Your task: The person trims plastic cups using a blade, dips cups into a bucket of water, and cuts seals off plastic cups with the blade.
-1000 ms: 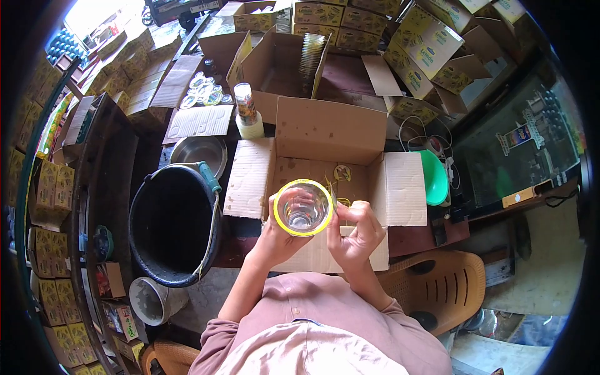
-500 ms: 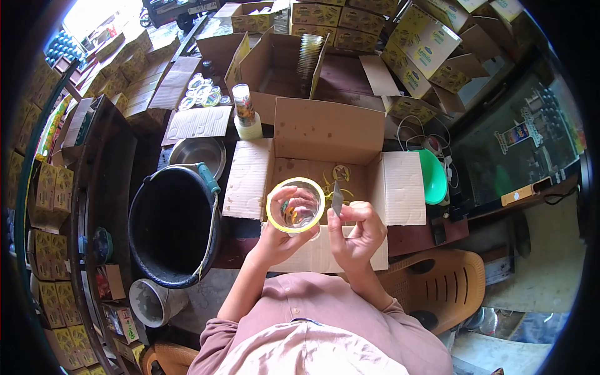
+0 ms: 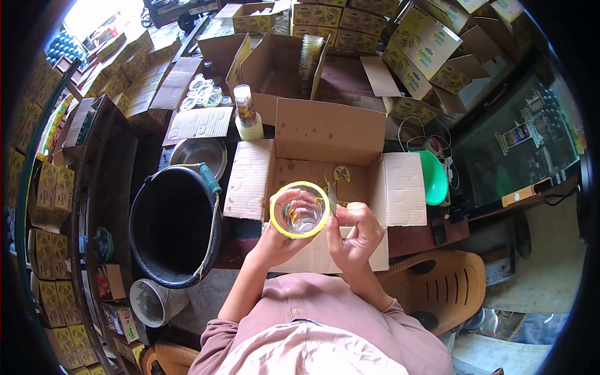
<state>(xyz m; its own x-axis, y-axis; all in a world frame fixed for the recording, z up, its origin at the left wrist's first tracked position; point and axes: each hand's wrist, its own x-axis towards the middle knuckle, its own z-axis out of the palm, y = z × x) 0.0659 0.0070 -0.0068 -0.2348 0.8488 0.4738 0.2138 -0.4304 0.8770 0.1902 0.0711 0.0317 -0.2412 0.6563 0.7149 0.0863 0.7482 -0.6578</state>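
Observation:
A clear plastic cup [image 3: 304,220] with a yellow rim faces up toward the camera, and my left hand [image 3: 278,240] is wrapped round its side. Between the thumb and finger of my right hand [image 3: 355,236] is a small thin grey blade [image 3: 332,199], held upright at the right side of the cup's rim. Below both hands stands an open cardboard box [image 3: 330,128], with thin yellow strips lying on its bottom.
A black bucket [image 3: 140,231] and a metal bowl [image 3: 215,145] stand left of the box. Behind are stacked cups [image 3: 249,128] and round lids [image 3: 201,94]. A green bowl [image 3: 432,178] is at the right, above a brown chair [image 3: 453,281].
The cup first tilted left away from the blade, then came back to the right. The blade, turned into view half a second ago, is now edge-on beside the rim.

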